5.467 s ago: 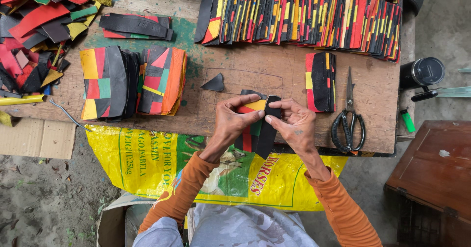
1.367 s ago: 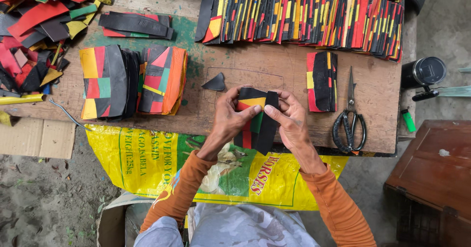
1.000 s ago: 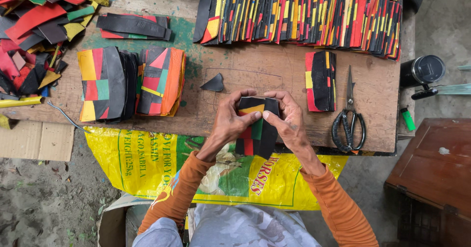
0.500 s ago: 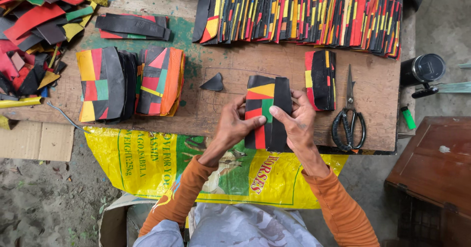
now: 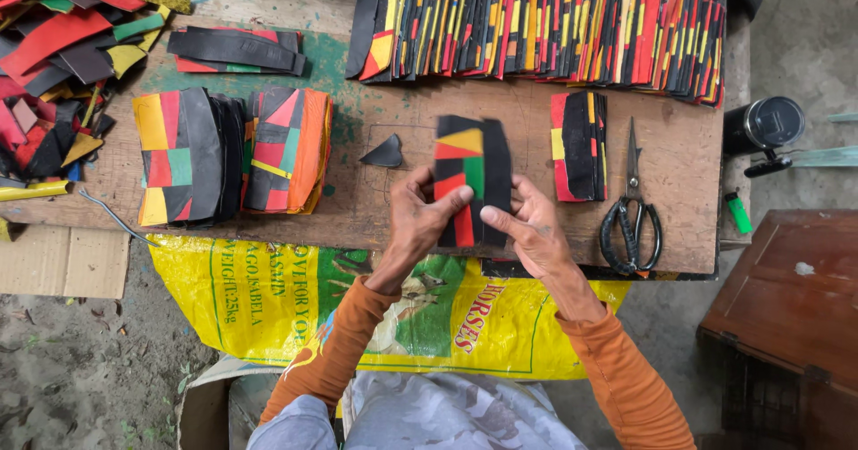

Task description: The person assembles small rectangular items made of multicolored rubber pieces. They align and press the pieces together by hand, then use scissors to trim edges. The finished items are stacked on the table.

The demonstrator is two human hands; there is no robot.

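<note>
Two bare hands meet at the near edge of the worn wooden table (image 5: 536, 137), both holding one flat patchwork piece of black, red, yellow and green strips (image 5: 472, 168) that stands lengthwise away from the person. The left hand (image 5: 420, 222) grips its left side, thumb laid across the red patch on top. The right hand (image 5: 534, 231) clasps the right side, its thumb pressing the black strip from above and fingers tucked beneath.

Just left of the piece lies a small dark triangular scrap (image 5: 384, 152). Further left sit two low stacks of similar patchwork pieces (image 5: 232, 155), one mostly black with yellow and red, the other edged in orange. To the right rests a short stack of black, red and yellow pieces (image 5: 579, 144), and beside it a pair of black-handled scissors (image 5: 632, 213), blades pointing far.

Along the far edge runs a long row of overlapping multicoloured pieces (image 5: 545, 25). At the far left, a loose heap of coloured offcuts (image 5: 63, 57) spills over. Under the table's near edge hangs a yellow and green printed sack (image 5: 357, 307).
</note>
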